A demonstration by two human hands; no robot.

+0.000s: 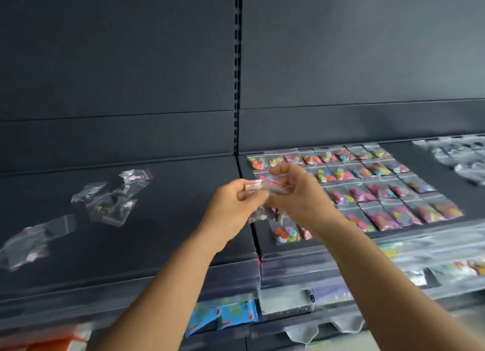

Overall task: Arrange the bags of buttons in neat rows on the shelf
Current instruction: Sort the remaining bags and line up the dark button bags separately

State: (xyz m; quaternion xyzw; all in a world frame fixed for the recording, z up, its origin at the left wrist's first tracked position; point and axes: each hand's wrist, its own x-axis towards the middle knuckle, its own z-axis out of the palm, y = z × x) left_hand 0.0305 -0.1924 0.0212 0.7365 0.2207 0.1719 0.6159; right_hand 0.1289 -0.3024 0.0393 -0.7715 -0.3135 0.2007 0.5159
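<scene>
Both hands hold one small clear zip bag of buttons (263, 186) above the dark shelf (183, 219), near the seam between two shelf sections. My left hand (236, 201) pinches its left end and my right hand (291, 190) pinches its right end. More clear plastic hangs below the hands (265, 214). On the right section, rows of bags of colourful buttons (367, 188) lie flat side by side. One bag (286, 232) lies alone at the front, under my right wrist.
A loose heap of clear bags (112, 196) lies on the left section, with more bags (29, 243) at the far left. Blurred clear packets (462, 156) sit at the far right. A lower shelf (288, 298) holds other packaged goods.
</scene>
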